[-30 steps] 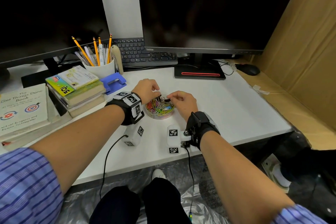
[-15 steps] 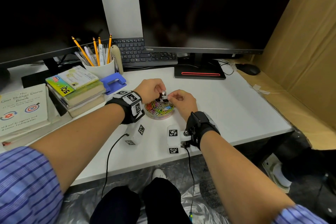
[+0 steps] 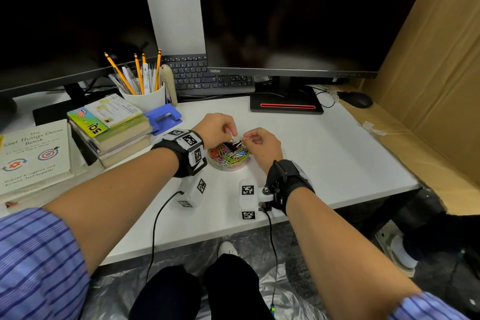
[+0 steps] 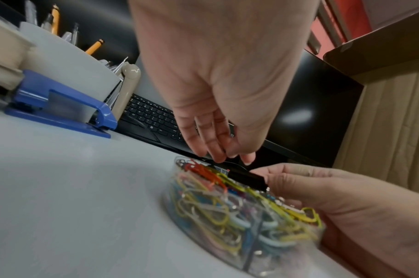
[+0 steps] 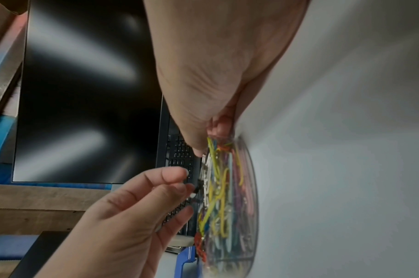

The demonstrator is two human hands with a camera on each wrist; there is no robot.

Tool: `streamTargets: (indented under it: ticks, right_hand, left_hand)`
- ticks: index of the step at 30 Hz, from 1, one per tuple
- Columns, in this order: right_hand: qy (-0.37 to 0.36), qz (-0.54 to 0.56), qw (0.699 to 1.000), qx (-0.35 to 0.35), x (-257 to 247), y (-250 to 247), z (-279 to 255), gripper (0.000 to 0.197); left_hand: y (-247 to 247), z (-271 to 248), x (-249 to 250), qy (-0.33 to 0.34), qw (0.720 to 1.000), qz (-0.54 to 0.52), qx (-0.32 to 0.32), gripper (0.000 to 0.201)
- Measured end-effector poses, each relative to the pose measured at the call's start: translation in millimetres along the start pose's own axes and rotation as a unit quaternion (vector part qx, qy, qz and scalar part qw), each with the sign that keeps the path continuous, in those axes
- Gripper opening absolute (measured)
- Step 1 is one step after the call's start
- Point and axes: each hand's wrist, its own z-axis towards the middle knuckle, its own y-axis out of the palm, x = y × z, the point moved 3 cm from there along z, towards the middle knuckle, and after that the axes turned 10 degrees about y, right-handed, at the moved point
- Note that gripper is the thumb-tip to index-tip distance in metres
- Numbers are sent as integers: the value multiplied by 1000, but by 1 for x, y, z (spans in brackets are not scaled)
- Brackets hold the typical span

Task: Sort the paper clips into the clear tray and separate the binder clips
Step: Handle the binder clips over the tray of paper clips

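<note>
A round clear tray (image 3: 228,163) (image 4: 227,225) (image 5: 249,188) heaped with coloured paper clips (image 3: 230,156) stands mid-desk. Black binder clips (image 3: 235,145) lie on top at its far side. My left hand (image 3: 232,135) (image 4: 232,159) (image 5: 188,180) hovers over the tray's far left rim with bunched fingertips pinching at a small black binder clip (image 5: 199,185). My right hand (image 3: 245,138) (image 4: 260,175) (image 5: 203,150) comes in from the right and pinches a black binder clip (image 4: 249,177) by its silver wire. Whether both hands hold one clip, I cannot tell.
A blue hole punch (image 3: 163,117), a white pencil cup (image 3: 145,96) and stacked books (image 3: 111,127) stand left of the tray. Behind are a keyboard (image 3: 207,78), a monitor base (image 3: 285,105) and a mouse (image 3: 358,99). Cardboard walls off the right.
Both hands have risen slightly above the heap. Their fingertips have drawn a little apart over the binder clips. The tray has stayed put.
</note>
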Motion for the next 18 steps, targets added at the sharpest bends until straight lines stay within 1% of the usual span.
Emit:
streamTargets:
  ticks: [2, 6, 9, 11, 14, 18]
  right_hand:
    - [-1, 1, 1000, 2, 0, 0, 0, 15]
    - [-2, -7, 1000, 3, 0, 0, 0, 14]
    - [-5, -5, 1000, 4, 0, 0, 1, 13]
    - [-7, -4, 1000, 2, 0, 1, 1, 11]
    - [-9, -6, 1000, 4, 0, 0, 1, 10]
    - [-8, -9, 1000, 6, 1, 1, 2, 11]
  left_hand:
    - [1, -1, 0, -1, 1000, 15, -16, 21]
    - [5, -4, 2, -19, 998, -40, -42, 20]
    - [7, -6, 3, -19, 995, -52, -80, 16]
    - [7, -7, 4, -13, 994, -45, -94, 19]
    - [8, -6, 1, -10, 995, -55, -87, 20]
    - [3, -4, -3, -32, 994, -96, -31, 21]
